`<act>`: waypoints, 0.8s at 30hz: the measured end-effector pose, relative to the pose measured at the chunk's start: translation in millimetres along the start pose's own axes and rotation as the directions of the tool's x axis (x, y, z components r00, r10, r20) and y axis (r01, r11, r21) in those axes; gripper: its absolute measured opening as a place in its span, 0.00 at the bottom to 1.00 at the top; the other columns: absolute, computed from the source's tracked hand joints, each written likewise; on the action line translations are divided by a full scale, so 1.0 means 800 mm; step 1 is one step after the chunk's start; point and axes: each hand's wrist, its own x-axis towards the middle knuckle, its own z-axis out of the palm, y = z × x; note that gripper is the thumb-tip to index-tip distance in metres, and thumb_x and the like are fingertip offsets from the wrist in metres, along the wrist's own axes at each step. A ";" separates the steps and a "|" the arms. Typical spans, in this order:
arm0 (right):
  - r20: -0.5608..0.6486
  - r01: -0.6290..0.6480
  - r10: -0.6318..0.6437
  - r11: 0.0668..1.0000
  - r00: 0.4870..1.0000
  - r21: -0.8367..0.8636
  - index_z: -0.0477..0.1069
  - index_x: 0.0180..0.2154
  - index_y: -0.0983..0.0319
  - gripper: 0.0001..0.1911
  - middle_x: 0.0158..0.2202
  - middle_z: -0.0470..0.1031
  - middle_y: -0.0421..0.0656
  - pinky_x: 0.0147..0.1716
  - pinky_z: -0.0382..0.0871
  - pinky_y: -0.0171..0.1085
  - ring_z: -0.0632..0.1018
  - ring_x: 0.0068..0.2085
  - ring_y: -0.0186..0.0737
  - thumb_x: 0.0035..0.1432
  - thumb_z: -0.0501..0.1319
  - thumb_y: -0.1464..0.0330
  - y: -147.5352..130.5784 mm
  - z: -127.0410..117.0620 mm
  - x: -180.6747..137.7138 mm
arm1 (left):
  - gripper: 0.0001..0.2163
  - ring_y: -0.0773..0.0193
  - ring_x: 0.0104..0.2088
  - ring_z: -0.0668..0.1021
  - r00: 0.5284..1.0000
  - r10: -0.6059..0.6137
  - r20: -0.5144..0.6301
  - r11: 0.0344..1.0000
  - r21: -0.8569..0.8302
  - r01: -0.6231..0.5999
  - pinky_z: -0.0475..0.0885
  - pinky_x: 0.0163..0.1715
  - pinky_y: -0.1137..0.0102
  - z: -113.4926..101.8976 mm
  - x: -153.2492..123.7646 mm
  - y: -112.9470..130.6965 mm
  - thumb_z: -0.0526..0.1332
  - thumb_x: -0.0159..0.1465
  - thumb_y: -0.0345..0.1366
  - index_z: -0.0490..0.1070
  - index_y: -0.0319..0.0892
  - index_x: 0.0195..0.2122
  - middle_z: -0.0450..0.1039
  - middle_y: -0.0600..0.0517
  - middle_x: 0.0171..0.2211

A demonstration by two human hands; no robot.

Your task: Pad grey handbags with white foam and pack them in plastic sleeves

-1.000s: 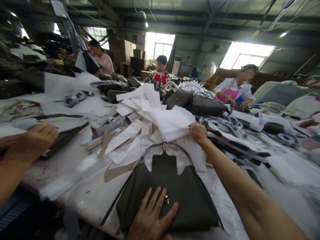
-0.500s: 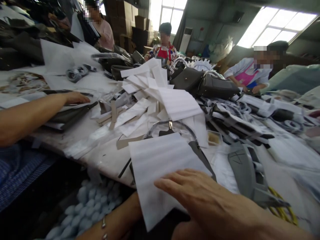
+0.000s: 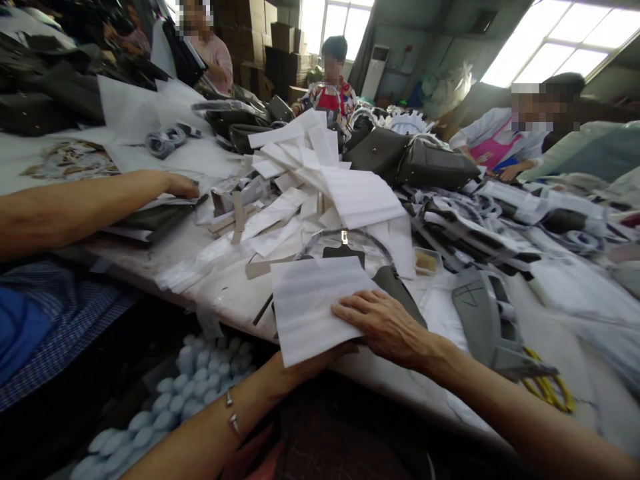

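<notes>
A white foam sheet (image 3: pixel 310 300) lies over a dark grey handbag (image 3: pixel 400 293) at the table's front edge. Beyond the sheet, the bag's plastic-wrapped handle (image 3: pixel 320 235) arches up beside a dark tag with a metal clasp (image 3: pixel 344 237). My right hand (image 3: pixel 380 323) rests on the sheet's right part, its fingers stretched flat; its thumb is hidden. From below, my left hand (image 3: pixel 343 353) reaches under the sheet, a silver bracelet (image 3: pixel 231 413) on its wrist. The sheet covers most of that hand, so its fingers cannot be made out.
White foam strips (image 3: pixel 310 153) are heaped mid-table. A grey tape dispenser (image 3: pixel 475 307) and yellow-handled scissors (image 3: pixel 553 387) lie right. A co-worker's hand (image 3: pixel 183 187) touches a dark piece at left. White rounded lumps (image 3: pixel 200 380) sit below the edge. Several people work across the table.
Both my hands and the foam sheet have moved farther forward from my body, and the sheet lies flatter over the bag. The camera view has shifted slightly. The neighbour's hand stays on the dark piece.
</notes>
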 end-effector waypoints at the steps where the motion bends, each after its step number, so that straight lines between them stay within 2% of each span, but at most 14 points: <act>1: -0.062 -0.008 0.008 1.000 0.998 0.000 0.65 0.60 0.59 0.27 0.55 0.74 0.50 0.52 0.70 0.49 0.75 0.52 0.49 0.59 0.58 0.73 0.005 -0.006 0.002 | 0.24 0.53 0.52 0.75 0.999 0.042 0.023 0.999 0.019 -0.042 0.74 0.50 0.57 -0.005 0.006 0.003 0.60 0.66 0.51 0.64 0.52 0.61 0.70 0.47 0.57; 4: -0.328 -0.071 0.058 0.997 0.943 -0.027 0.64 0.61 0.62 0.30 0.58 0.72 0.50 0.56 0.69 0.48 0.72 0.58 0.47 0.57 0.52 0.78 0.026 -0.041 0.009 | 0.30 0.49 0.59 0.71 0.979 0.173 0.110 0.973 0.137 -0.188 0.69 0.56 0.52 -0.025 0.023 0.008 0.60 0.64 0.53 0.57 0.55 0.66 0.67 0.44 0.61; 7: -0.576 -0.223 0.108 0.966 0.810 -0.133 0.61 0.63 0.63 0.34 0.62 0.68 0.52 0.61 0.65 0.49 0.69 0.62 0.48 0.54 0.49 0.81 0.039 -0.093 0.009 | 0.32 0.47 0.64 0.66 0.967 0.220 0.128 0.947 0.210 -0.243 0.61 0.62 0.48 -0.038 0.033 0.010 0.58 0.64 0.55 0.55 0.52 0.67 0.63 0.41 0.63; 9: -0.674 -0.372 0.159 0.910 0.722 -0.183 0.59 0.65 0.64 0.35 0.63 0.67 0.52 0.61 0.64 0.52 0.68 0.63 0.51 0.55 0.50 0.81 0.038 -0.123 0.008 | 0.32 0.49 0.64 0.65 0.966 0.222 0.131 0.946 0.209 -0.246 0.59 0.63 0.48 -0.041 0.034 0.011 0.58 0.64 0.55 0.55 0.52 0.67 0.64 0.41 0.63; 10: -0.692 -0.436 0.193 0.879 0.696 -0.194 0.58 0.65 0.63 0.35 0.63 0.66 0.52 0.60 0.64 0.54 0.68 0.62 0.53 0.56 0.50 0.80 0.035 -0.131 0.007 | 0.32 0.49 0.64 0.66 0.966 0.218 0.135 0.948 0.207 -0.243 0.59 0.63 0.48 -0.041 0.034 0.011 0.59 0.64 0.55 0.55 0.52 0.67 0.64 0.41 0.63; 11: -0.685 -0.480 0.226 0.853 0.693 -0.204 0.57 0.66 0.62 0.34 0.63 0.66 0.52 0.59 0.65 0.55 0.69 0.62 0.55 0.57 0.50 0.80 0.031 -0.134 0.008 | 0.32 0.49 0.64 0.66 0.967 0.215 0.137 0.949 0.204 -0.240 0.59 0.63 0.49 -0.041 0.034 0.012 0.59 0.63 0.55 0.55 0.52 0.67 0.64 0.41 0.63; 12: -0.651 -0.497 0.255 0.840 0.715 -0.218 0.57 0.66 0.62 0.34 0.64 0.66 0.52 0.57 0.66 0.56 0.70 0.61 0.56 0.58 0.50 0.79 0.024 -0.129 0.009 | 0.32 0.49 0.64 0.66 0.968 0.214 0.135 0.950 0.203 -0.238 0.59 0.63 0.48 -0.040 0.034 0.012 0.59 0.63 0.55 0.55 0.52 0.67 0.65 0.41 0.63; 14: -0.495 -0.466 0.300 0.848 0.815 -0.252 0.59 0.64 0.62 0.32 0.64 0.66 0.52 0.54 0.69 0.54 0.71 0.60 0.57 0.59 0.50 0.79 0.010 -0.100 0.011 | 0.32 0.48 0.64 0.67 0.968 0.218 0.123 0.950 0.200 -0.239 0.59 0.63 0.48 -0.039 0.034 0.012 0.59 0.63 0.55 0.56 0.51 0.66 0.66 0.41 0.62; 16: -0.269 -0.392 0.326 0.886 0.906 -0.249 0.64 0.62 0.64 0.28 0.62 0.67 0.54 0.52 0.72 0.51 0.72 0.59 0.56 0.60 0.51 0.79 -0.006 -0.052 0.013 | 0.31 0.48 0.61 0.70 0.970 0.221 0.097 0.952 0.193 -0.236 0.65 0.59 0.50 -0.036 0.031 0.012 0.59 0.64 0.54 0.59 0.48 0.65 0.68 0.41 0.59; 17: -0.165 -0.361 0.330 0.905 0.930 -0.224 0.65 0.60 0.65 0.27 0.62 0.68 0.55 0.51 0.72 0.50 0.73 0.58 0.56 0.60 0.52 0.79 -0.013 -0.027 0.013 | 0.29 0.49 0.58 0.73 0.972 0.224 0.076 0.954 0.186 -0.235 0.68 0.56 0.53 -0.034 0.029 0.011 0.60 0.64 0.53 0.62 0.46 0.63 0.71 0.41 0.57; 18: -0.089 -0.342 0.331 0.920 0.939 -0.189 0.66 0.60 0.66 0.26 0.61 0.69 0.55 0.52 0.72 0.50 0.73 0.58 0.55 0.59 0.52 0.79 -0.018 -0.004 0.012 | 0.26 0.51 0.54 0.76 0.972 0.230 0.054 0.955 0.177 -0.236 0.72 0.53 0.57 -0.033 0.025 0.010 0.59 0.65 0.51 0.64 0.43 0.60 0.74 0.41 0.53; 20: -0.019 -0.335 0.335 0.934 0.942 -0.123 0.65 0.60 0.68 0.27 0.61 0.69 0.56 0.56 0.68 0.51 0.72 0.60 0.53 0.59 0.52 0.79 -0.026 0.031 0.008 | 0.20 0.54 0.46 0.80 0.968 0.250 0.013 0.955 0.162 -0.248 0.75 0.45 0.63 -0.031 0.017 0.008 0.58 0.68 0.47 0.68 0.39 0.55 0.77 0.42 0.46; 22: -0.004 -0.336 0.337 0.938 0.941 -0.081 0.62 0.62 0.69 0.28 0.62 0.67 0.56 0.60 0.64 0.52 0.70 0.62 0.52 0.61 0.52 0.78 -0.027 0.046 0.003 | 0.15 0.57 0.40 0.81 0.964 0.267 -0.011 0.953 0.154 -0.262 0.76 0.40 0.64 -0.033 0.008 0.007 0.56 0.70 0.42 0.70 0.38 0.51 0.78 0.44 0.41; 24: 0.002 -0.324 0.324 0.944 0.946 -0.060 0.60 0.63 0.69 0.27 0.64 0.65 0.56 0.61 0.63 0.55 0.68 0.63 0.54 0.64 0.52 0.75 -0.026 0.048 0.000 | 0.11 0.58 0.38 0.80 0.962 0.270 -0.030 0.952 0.159 -0.262 0.75 0.38 0.65 -0.039 0.000 0.008 0.54 0.71 0.37 0.71 0.39 0.49 0.78 0.46 0.38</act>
